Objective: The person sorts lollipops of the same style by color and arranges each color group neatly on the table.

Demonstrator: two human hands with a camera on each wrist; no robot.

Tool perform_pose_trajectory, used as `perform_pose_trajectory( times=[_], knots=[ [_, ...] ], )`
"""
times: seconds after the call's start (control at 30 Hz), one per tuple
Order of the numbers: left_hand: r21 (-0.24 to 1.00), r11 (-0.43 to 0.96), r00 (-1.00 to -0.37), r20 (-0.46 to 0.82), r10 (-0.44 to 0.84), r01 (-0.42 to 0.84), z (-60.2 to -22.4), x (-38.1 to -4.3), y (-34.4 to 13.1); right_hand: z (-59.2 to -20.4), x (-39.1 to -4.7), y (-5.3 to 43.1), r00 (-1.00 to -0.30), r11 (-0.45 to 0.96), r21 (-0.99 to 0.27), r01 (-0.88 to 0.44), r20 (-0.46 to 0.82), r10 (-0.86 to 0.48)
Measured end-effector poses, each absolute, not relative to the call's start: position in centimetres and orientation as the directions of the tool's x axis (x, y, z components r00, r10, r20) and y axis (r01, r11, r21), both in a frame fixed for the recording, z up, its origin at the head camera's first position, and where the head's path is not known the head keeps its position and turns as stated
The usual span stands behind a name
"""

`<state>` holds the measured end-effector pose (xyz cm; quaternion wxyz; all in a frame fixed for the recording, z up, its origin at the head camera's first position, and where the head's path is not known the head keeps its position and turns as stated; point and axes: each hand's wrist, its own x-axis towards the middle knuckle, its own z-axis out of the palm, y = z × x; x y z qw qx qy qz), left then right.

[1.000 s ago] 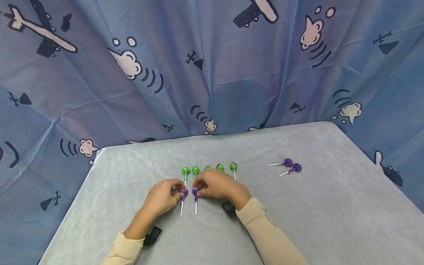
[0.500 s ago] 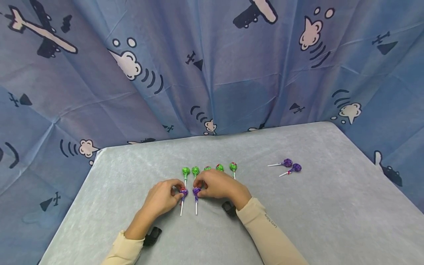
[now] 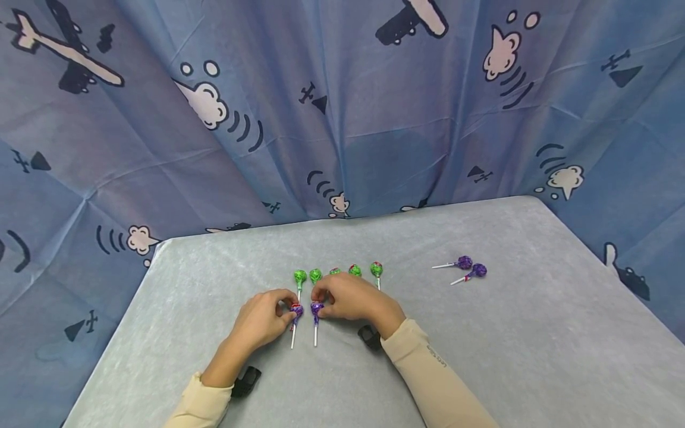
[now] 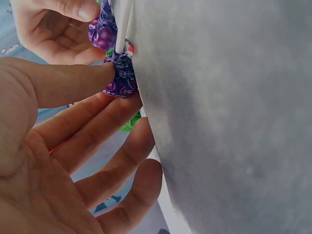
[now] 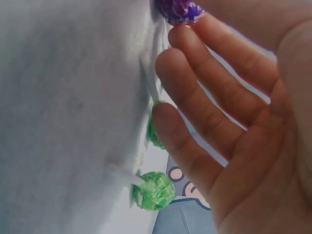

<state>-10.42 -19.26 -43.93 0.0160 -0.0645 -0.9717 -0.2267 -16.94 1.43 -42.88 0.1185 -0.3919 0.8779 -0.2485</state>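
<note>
My left hand [image 3: 263, 318] pinches the wrapped head of a purple lollipop [image 4: 122, 78] between thumb and fingers, its white stick pointing toward me. Just to the right, my right hand [image 3: 353, 297] pinches a second purple lollipop [image 3: 316, 312], lying nearly parallel to the first. Behind them runs a row of several green lollipops, among them the leftmost green lollipop [image 3: 299, 277] and the rightmost green lollipop [image 3: 377, 269]. My right hand partly covers the middle ones. In the right wrist view a green lollipop [image 5: 155, 191] lies beyond my little finger.
Two more purple lollipops, an upper one [image 3: 464, 262] and a lower one [image 3: 478, 270], lie at the right on the grey-white table [image 3: 524, 333]. A blue curtain [image 3: 342, 119] printed with airplanes hangs behind the table's far edge.
The stick end of the lollipop in my right hand has swung very slightly left. My left hand and the other lollipops stay where they were.
</note>
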Motion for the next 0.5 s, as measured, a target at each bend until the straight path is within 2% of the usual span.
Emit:
perform_pose_trajectory(
  times=[0.5],
  knots=[
    [0.434, 0.89, -0.99, 0.072, 0.121, 0.141, -43.97, -10.39, -19.25, -42.9, -16.95, 1.45, -0.649, 0.566, -0.513, -0.645, -0.023, -0.76]
  ],
)
